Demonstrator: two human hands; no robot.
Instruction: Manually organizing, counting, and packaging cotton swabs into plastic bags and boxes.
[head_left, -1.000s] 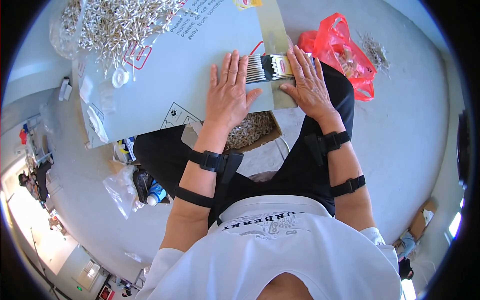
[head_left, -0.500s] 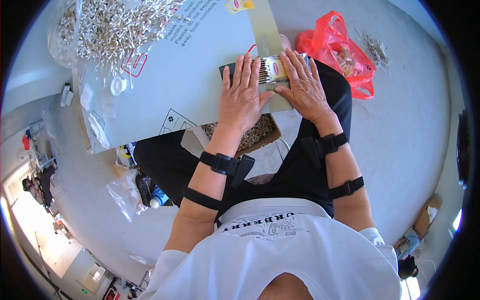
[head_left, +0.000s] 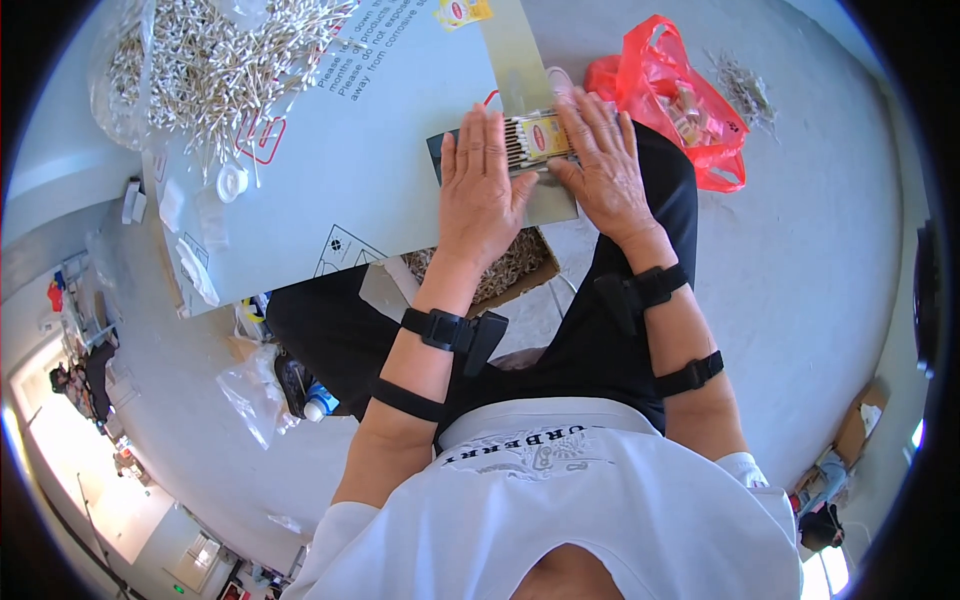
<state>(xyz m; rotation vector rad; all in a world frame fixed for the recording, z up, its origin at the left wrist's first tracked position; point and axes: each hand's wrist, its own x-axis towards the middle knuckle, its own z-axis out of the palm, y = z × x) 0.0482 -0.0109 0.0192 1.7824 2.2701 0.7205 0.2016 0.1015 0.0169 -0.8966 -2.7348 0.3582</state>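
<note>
Cardboard sheet [head_left: 330, 170] — swab packet [head_left: 535, 140] between hands

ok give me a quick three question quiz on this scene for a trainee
1. True or false: both hands rest on the bundle of cotton swabs.
2. What lies beyond the person's right hand? A) red plastic bag B) blue bucket C) metal tray
3. Fill in: the loose heap of swabs lies on the ____ side of the board.

Key: 1 true: left hand and right hand press flat on it. 2 A, the red plastic bag. 3 left.
</note>
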